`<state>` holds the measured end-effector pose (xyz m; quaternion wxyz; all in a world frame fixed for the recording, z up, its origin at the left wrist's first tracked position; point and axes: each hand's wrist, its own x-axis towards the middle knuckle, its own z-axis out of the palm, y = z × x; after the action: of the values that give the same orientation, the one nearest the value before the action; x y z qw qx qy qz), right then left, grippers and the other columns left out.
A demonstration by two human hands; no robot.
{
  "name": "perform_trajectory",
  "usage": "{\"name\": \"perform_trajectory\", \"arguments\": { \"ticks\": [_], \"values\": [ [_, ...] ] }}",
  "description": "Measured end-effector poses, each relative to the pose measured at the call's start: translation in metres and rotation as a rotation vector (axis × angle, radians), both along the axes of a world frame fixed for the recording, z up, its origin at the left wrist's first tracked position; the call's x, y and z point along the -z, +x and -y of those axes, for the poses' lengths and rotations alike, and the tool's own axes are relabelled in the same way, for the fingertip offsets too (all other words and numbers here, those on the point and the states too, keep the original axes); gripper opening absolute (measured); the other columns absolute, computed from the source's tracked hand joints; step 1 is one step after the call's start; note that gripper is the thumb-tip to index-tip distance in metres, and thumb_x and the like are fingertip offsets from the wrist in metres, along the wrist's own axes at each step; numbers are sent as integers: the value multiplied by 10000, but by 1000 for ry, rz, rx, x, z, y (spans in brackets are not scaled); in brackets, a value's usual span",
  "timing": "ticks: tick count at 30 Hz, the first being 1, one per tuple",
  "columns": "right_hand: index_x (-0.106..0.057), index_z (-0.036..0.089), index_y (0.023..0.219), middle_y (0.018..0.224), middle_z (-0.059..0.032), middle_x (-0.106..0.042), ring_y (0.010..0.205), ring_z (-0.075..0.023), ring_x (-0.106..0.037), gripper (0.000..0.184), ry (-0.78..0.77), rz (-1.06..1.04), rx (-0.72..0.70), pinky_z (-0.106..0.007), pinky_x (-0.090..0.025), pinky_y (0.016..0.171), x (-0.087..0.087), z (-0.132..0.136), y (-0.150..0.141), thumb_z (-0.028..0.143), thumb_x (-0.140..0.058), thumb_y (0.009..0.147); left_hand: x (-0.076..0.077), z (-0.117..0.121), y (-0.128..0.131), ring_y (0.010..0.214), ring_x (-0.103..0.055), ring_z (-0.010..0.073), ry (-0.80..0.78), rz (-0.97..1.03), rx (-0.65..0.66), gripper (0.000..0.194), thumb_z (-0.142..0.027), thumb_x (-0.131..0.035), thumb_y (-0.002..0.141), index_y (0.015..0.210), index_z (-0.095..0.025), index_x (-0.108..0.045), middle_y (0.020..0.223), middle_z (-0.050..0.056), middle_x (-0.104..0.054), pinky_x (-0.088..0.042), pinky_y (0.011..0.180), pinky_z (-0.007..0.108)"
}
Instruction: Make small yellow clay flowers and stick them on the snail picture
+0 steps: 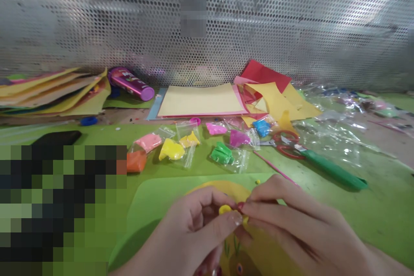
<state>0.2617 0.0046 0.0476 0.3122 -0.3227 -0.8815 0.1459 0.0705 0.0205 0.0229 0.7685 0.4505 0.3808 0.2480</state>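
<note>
My left hand (207, 220) is closed, thumb and forefinger pinching a small yellow clay piece (224, 210). Against it, the fingertips of my right hand (291, 220) press a tiny dark red bit of clay (240, 206). Fingers partly hide both pieces. Below my hands lies a yellow round sheet (261, 250) with green marks and a brown shape, on a light green board (148, 198). A yellow crumb (258, 181) rests on the board just beyond my right hand.
Bagged clay lumps lie ahead: yellow (171, 150), green (222, 153), purple (239, 138), blue (261, 127). Red-handled scissors (287, 151), a green knife-like handle (336, 170) and a pink stick (274, 167) are to the right. Paper sheets (200, 99) and a purple tube (132, 84) stand behind.
</note>
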Motion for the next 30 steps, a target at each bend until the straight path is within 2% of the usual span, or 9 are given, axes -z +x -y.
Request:
{"name": "perform_trajectory", "arguments": {
  "ticks": [2,6,11,15,17,20,24,27,30],
  "values": [
    [-550,181,1076,980,-50,-553,833,-110,-543,227,-23,-8,-4,-182,-482,706,0,-2,0,90,-473,883,0,0,-1,317,-352,-8,2,14,-7,277,-449,-578,765,800,-185,-504,679,-20,-631,-257,319,119],
    [-548,189,909,847,0,-563,756,-95,-536,121,-50,-61,15,-164,-478,670,2,-3,-2,97,-568,834,1,1,-1,301,-325,4,16,-8,-2,265,-446,-573,768,808,-191,-515,507,-84,-497,-252,313,120],
    [-560,195,993,907,-20,-571,806,-103,-556,171,-55,-28,19,-171,-490,695,2,-3,-3,99,-488,872,0,-1,1,303,-336,-6,5,-14,-14,295,-465,-581,748,775,-186,-489,640,-36,-594,-258,311,127],
    [-570,188,849,792,-3,-573,694,-101,-540,27,-19,-60,42,-182,-487,629,-1,-4,-5,162,-564,854,-2,-1,1,294,-316,13,-2,-34,-15,264,-438,-585,758,784,-187,-506,426,-102,-454,-256,317,119],
    [-570,188,848,795,-8,-573,704,-101,-544,68,-24,-68,44,-178,-485,636,-2,-5,-5,128,-541,858,-3,-1,1,305,-347,12,4,-46,-13,274,-443,-586,756,805,-181,-522,485,-78,-518,-271,323,122],
    [-581,180,948,893,-34,-574,786,-95,-558,185,-37,-59,45,-156,-479,686,-4,-7,-3,57,-471,864,-2,-2,0,318,-376,-2,10,-47,-28,282,-451,-581,760,823,-182,-527,680,-25,-627,-289,329,127],
    [-582,169,870,821,-16,-561,721,-90,-542,88,-61,-74,45,-163,-476,639,-4,-11,0,95,-575,823,-1,-3,-2,295,-335,12,-3,-81,-48,255,-439,-570,772,801,-190,-524,454,-97,-496,-279,327,120],
    [-588,174,857,835,-19,-562,748,-97,-550,98,-44,-45,69,-181,-478,660,-6,-17,5,86,-555,827,-3,-4,-2,305,-348,-4,4,-75,-43,239,-416,-557,787,798,-180,-521,634,-42,-631,-291,331,124],
    [-598,177,894,870,-28,-574,787,-102,-564,144,-18,-3,103,-185,-480,686,-9,-22,10,80,-501,850,-6,-5,-1,308,-351,-9,5,-45,-37,231,-399,-543,798,785,-170,-512,747,-3,-674,-307,335,129]
  ]
}}
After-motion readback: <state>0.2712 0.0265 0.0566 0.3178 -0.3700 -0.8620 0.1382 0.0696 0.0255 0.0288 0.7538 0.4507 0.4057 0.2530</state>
